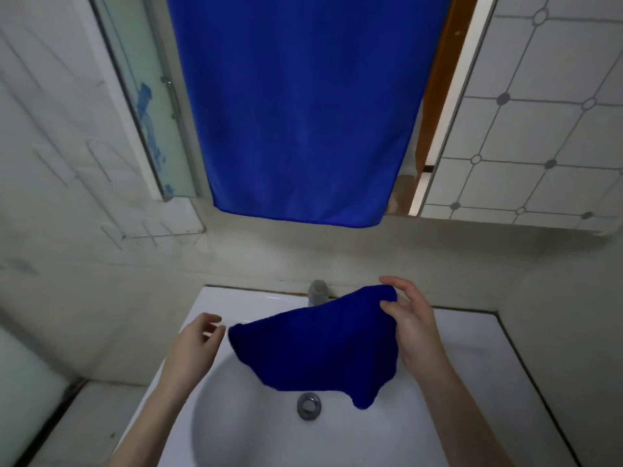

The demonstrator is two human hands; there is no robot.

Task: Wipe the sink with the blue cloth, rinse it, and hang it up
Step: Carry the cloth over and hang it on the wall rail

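**Grip.** The right hand (409, 326), right of centre in the frame, pinches the upper right corner of the blue cloth (313, 348) between thumb and curled fingers. The left hand (195, 345), lower left of centre, is open with its fingers loosely spread. It sits just beside the cloth's left corner, and contact cannot be confirmed.

**Cloth position.** The cloth hangs from the pinched corner and drapes across the middle of the sink (242, 416), above the bowl. Its lowest fold ends near the drain (308, 405). Its upper edge covers part of the faucet (317, 291).

**Progress.** No running water is visible. Whether the bowl has been wiped or the cloth rinsed cannot be determined. The cloth is not hung up, so at least that step remains. As a judgement, the left hand is placed to take the free corner.

**Edges and clearance.**
- The bowl below and left of the cloth is unobstructed.
- The flat counter (472, 348) at right gives open room as far as its dark border.
- The faucet stands close behind the cloth and limits rearward travel.
- A large blue towel (303, 112) hangs at upper centre, its lower hem well above the hands.
- A wire rack (101, 163) is on the wall at upper left.
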